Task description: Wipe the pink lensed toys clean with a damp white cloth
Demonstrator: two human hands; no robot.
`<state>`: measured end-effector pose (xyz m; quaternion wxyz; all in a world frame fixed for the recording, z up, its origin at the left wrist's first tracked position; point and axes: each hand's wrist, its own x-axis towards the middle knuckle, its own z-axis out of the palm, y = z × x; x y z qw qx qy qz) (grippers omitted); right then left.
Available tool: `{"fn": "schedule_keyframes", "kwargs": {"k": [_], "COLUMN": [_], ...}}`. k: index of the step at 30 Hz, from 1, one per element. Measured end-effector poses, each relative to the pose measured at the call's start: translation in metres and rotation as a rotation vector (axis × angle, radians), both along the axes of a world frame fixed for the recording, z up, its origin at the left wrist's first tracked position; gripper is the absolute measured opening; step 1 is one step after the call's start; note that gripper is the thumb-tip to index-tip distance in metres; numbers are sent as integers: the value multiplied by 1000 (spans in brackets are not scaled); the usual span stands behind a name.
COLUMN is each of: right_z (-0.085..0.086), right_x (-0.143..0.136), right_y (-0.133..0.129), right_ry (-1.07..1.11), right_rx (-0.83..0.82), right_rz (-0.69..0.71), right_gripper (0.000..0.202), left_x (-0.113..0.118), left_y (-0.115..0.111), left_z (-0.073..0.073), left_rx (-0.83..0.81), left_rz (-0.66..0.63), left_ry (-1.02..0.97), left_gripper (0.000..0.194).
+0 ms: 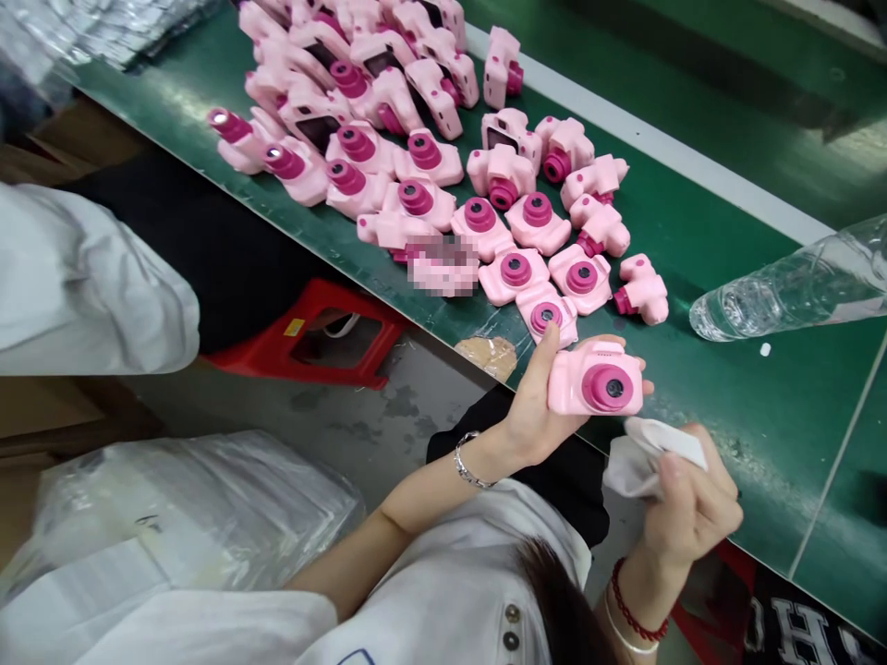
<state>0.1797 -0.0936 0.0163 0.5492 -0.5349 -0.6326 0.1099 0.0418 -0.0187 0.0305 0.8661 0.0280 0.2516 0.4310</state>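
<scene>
My left hand (533,420), with a silver bracelet at the wrist, holds a pink toy camera (578,383). Its dark pink lens faces up, the thumb lies along one side and fingertips show past the far edge. Just to the right, my right hand (703,503) pinches a crumpled white cloth (634,462) between thumb and fingers. The cloth is close to the toy camera's lower edge, and I cannot tell whether they touch. Beyond my left thumb, another pink toy camera (563,323) lies lens up at the front of a large group.
Many pink toy cameras (426,152) crowd the green table (727,416), some on their sides. A clear plastic bottle (796,286) lies at right. Left of me are a red stool (277,323), a plastic-wrapped bundle (208,517) and another person's white sleeve (90,277).
</scene>
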Motion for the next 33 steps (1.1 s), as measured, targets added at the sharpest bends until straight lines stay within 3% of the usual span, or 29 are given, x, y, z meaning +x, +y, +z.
{"fn": "schedule_keyframes", "kwargs": {"k": [2,4,8,13,17,20,22,26,33], "right_z": [-6,-8,4,17,2,-14,-22,-24,-19], "right_x": [1,-3,-24,-47,-38,-25,-18,-8,-10], "right_y": [-8,-14,-12,-5,-16,-21,-18,-9,-6], "right_ry": [190,240,-73,-371,-94,238,365,371,394], "right_rx": [5,95,262,67,1,-36,40,203,93], "right_rz": [-98,-207,-164,-58,-61,-285,-454,-625,-682], "right_gripper": [34,30,22,9,23,33,29,27,32], "left_x": [2,3,8,11,5,2,2,2,-5], "left_y": [0,-2,-10,-10,3,9,9,6,5], "left_z": [2,4,7,12,20,24,25,24,20], "left_rx": [24,76,176,56,-87,-72,-76,-93,-115], "left_rz": [25,43,100,140,61,-59,-75,-46,-102], "left_ry": [37,77,139,105,-20,-120,-149,-174,-220], "left_gripper": [55,58,55,57,69,71,71,73,72]}}
